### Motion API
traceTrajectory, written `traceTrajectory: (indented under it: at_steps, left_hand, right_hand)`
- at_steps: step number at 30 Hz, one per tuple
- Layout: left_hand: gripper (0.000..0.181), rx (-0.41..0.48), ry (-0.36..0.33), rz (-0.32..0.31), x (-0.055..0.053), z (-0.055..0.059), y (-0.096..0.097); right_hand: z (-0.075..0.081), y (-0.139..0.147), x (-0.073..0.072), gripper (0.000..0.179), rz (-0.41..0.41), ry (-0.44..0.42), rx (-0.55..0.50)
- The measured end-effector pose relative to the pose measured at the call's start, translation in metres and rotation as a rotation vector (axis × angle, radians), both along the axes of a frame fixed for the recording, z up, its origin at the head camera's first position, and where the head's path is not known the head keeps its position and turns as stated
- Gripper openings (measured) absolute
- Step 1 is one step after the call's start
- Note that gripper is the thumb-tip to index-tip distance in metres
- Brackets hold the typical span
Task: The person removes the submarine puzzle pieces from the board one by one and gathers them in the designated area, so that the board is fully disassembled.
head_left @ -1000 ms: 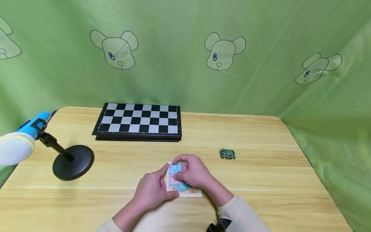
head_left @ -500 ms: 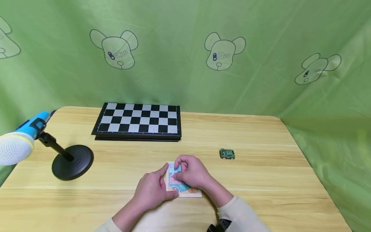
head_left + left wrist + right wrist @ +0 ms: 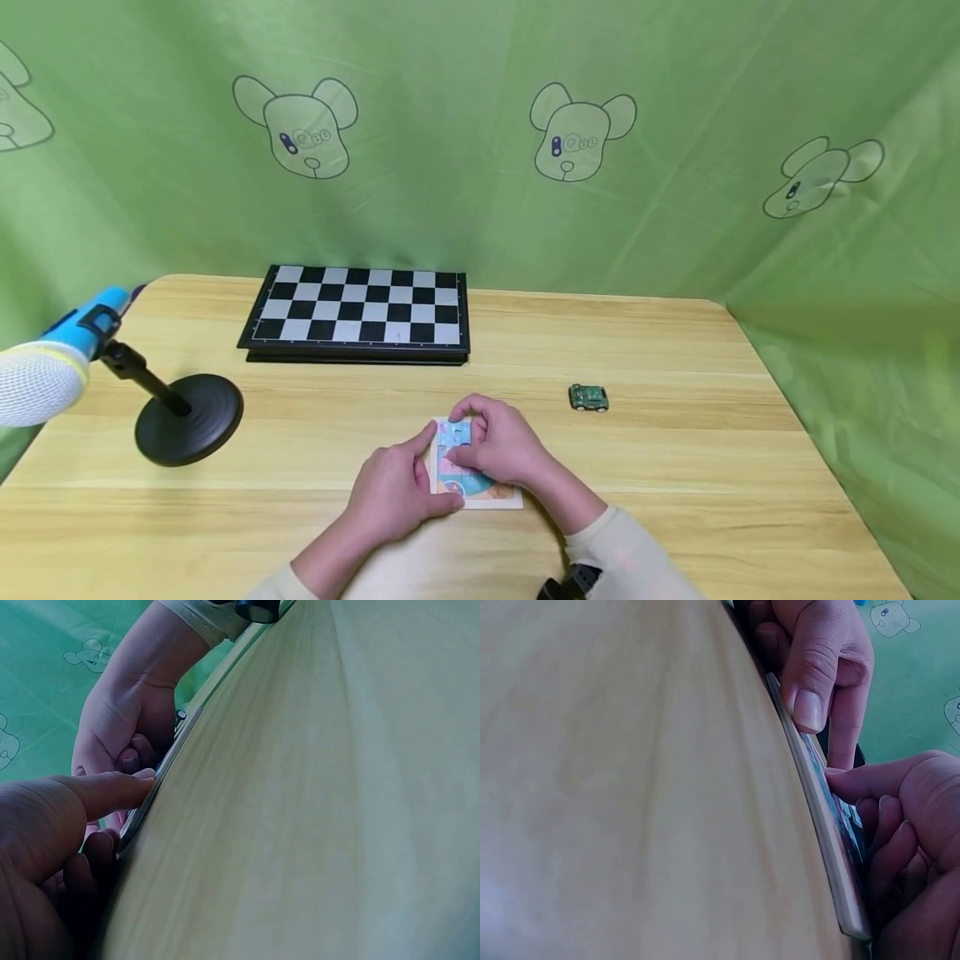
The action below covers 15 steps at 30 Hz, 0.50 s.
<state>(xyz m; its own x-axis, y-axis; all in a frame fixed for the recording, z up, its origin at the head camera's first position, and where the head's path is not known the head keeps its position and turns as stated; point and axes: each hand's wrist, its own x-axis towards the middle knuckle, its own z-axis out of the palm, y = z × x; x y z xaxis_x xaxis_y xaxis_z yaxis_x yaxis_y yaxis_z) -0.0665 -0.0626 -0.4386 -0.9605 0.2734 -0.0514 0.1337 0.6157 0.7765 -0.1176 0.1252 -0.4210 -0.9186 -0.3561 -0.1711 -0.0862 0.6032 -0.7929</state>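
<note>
A small framed jigsaw puzzle (image 3: 465,483) with a blue, pink and orange picture lies flat on the table. My left hand (image 3: 396,487) holds its left side, forefinger along the far left corner and thumb on the near edge. My right hand (image 3: 501,440) reaches over the picture. Its thumb touches the puzzle's face and its bent forefinger is at the far edge, with a blue puzzle piece (image 3: 454,433) between them. In the right wrist view the other fingers (image 3: 889,855) are curled. The right hand hides much of the puzzle's right part.
A black-and-white chessboard (image 3: 360,308) lies at the back of the wooden table (image 3: 675,467). A small green toy car (image 3: 588,397) stands right of the puzzle. At left is a blue microphone (image 3: 90,325) on a stand with a round black base (image 3: 191,421). Green cloth (image 3: 450,167) hangs behind.
My right forefinger bends down onto the puzzle's upper part, then moves back up to its far edge. The right thumb and the left hand stay nearly in place.
</note>
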Motion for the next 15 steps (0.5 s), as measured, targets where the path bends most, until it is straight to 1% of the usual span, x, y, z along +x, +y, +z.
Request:
traceTrajectory:
  at_steps: [5, 15]
  left_hand:
    - [0.099, 0.000, -0.007, -0.001, -0.0007, 0.0001, -0.0002]
    - [0.099, -0.004, -0.008, 0.004, -0.0004, -0.0006, 0.0006]
  right_hand:
    - [-0.0013, 0.0003, 0.0005, 0.035, -0.016, 0.002, -0.004]
    - [0.0019, 0.0055, 0.0008, 0.037, -0.023, 0.001, -0.048]
